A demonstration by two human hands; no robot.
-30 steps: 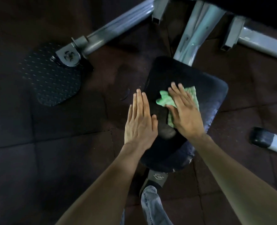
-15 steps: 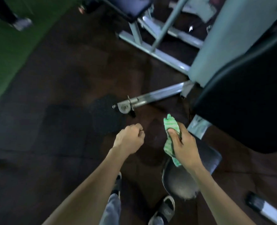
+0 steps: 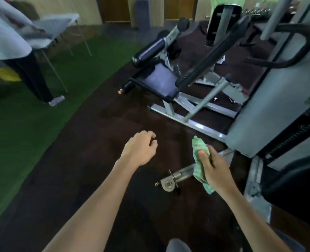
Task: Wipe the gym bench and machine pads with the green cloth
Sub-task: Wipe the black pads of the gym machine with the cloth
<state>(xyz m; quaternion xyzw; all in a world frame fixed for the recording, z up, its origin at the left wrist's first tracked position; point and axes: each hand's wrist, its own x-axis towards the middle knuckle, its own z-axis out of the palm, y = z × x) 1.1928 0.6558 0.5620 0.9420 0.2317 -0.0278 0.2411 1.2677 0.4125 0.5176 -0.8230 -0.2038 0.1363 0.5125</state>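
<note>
My right hand point(image 3: 212, 170) grips the bunched green cloth point(image 3: 198, 161) in the air above the dark floor, thumb pressed on its upper part. To its left my left hand point(image 3: 141, 147) hangs in a loose fist with nothing in it. Farther ahead stands a machine with a dark padded seat point(image 3: 159, 82) and a black roller pad point(image 3: 149, 50) above it. The black pad point(image 3: 294, 190) of the nearer machine fills the right edge, beside my right arm.
A grey machine upright point(image 3: 278, 106) rises at the right. A metal floor bar with a round end point(image 3: 170, 182) lies just below my hands. Green turf point(image 3: 32, 115) spreads to the left, where a person's legs point(image 3: 34, 77) and a folding table point(image 3: 59, 24) stand.
My right hand lifted the cloth off the low black seat pad and bunched it. The left hand came off the pad and curled shut. The view rose from the floor toward the farther machine.
</note>
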